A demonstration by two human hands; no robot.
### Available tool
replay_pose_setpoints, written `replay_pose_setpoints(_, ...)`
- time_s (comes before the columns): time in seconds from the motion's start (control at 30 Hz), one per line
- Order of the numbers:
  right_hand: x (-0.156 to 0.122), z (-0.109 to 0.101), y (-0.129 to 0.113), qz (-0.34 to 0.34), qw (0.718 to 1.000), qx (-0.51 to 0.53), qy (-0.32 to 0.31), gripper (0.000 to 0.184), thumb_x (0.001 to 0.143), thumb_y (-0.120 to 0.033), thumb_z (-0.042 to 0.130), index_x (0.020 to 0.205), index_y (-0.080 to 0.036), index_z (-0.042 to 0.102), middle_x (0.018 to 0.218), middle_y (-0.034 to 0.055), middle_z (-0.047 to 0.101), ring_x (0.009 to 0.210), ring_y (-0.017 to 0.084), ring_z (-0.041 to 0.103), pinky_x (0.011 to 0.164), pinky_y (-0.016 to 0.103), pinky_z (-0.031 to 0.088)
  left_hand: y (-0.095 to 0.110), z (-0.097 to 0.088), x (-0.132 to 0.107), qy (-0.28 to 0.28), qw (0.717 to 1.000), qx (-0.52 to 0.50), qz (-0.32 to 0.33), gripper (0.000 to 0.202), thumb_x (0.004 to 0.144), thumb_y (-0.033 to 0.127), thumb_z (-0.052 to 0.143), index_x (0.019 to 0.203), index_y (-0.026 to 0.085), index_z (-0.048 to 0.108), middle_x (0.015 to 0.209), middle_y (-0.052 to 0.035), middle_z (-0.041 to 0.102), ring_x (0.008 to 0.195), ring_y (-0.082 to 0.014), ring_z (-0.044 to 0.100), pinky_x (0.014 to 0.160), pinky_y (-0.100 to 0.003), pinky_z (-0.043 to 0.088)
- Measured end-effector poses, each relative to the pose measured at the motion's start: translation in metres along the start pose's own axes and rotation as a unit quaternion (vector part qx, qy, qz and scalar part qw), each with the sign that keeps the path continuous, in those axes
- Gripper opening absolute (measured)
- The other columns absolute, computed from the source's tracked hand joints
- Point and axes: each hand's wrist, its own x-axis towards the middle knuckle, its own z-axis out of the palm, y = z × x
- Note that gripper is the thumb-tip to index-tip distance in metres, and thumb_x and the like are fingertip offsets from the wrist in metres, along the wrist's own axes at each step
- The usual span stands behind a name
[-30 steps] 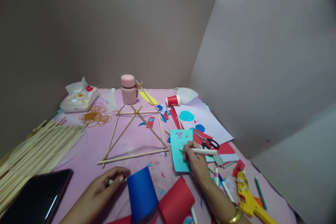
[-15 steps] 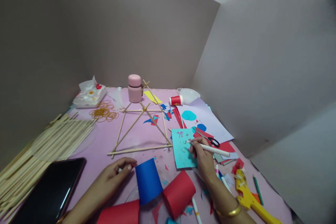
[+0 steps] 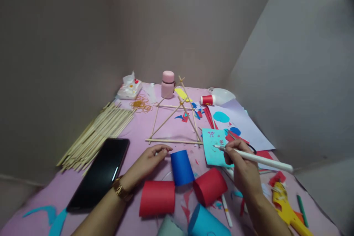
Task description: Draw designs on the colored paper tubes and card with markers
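Note:
My right hand (image 3: 242, 167) grips a white pen (image 3: 260, 159) with its tip on a turquoise paper card (image 3: 212, 146) that bears small purple and red marks. My left hand (image 3: 148, 160) rests on the pink table with fingers curled in a pinch; earlier frames show a small white item there, and I cannot make it out now. Just right of that hand lies a blue paper cylinder (image 3: 181, 167). Two red paper cylinders (image 3: 157, 198) (image 3: 210, 186) and a turquoise one (image 3: 206, 223) lie nearer me.
A wooden stick frame (image 3: 177, 121) stands mid-table. A black phone (image 3: 101, 173) and a pile of wooden sticks (image 3: 96, 132) lie left. A pink bottle (image 3: 167, 84), rubber bands (image 3: 141, 104) and tissue pack (image 3: 128, 87) sit at the back. Scissors, coloured papers and a yellow glue gun (image 3: 286, 210) crowd the right.
The view has swung and pulled back, showing more cylinders near me. My right hand's pen has shifted slightly across the turquoise card. My left hand stays beside the blue cylinder.

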Motion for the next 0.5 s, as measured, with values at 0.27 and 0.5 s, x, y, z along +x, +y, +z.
replay_pose_setpoints(0.27, -0.015, 0.018, -0.015, -0.019, 0.987, 0.004, -0.158, 0.011, 0.081, -0.030, 0.057, 0.071, -0.024, 0.058, 0.055, -0.0028, 0.053, 0.051, 0.017, 0.049, 0.048, 0.027, 0.038, -0.009, 0.001, 0.001, -0.034, 0.998, -0.041, 0.016, 0.034, 0.082, 0.043, 0.058, 0.100, 0.016, 0.067, 0.101, -0.0073, 0.069, 0.089, -0.0186, 0.060, 0.080, -0.030, 0.044)
replay_pose_setpoints(0.5, -0.030, 0.025, -0.012, -0.065, 0.979, -0.050, -0.188, 0.016, 0.083, -0.027, 0.053, 0.067, -0.025, 0.055, 0.067, 0.0006, 0.050, 0.066, 0.021, 0.049, 0.060, 0.033, 0.036, -0.012, 0.001, 0.001, -0.069, 0.996, -0.058, 0.027, 0.032, 0.082, 0.042, 0.061, 0.100, 0.016, 0.068, 0.103, -0.0064, 0.070, 0.096, -0.0190, 0.059, 0.087, -0.029, 0.042)
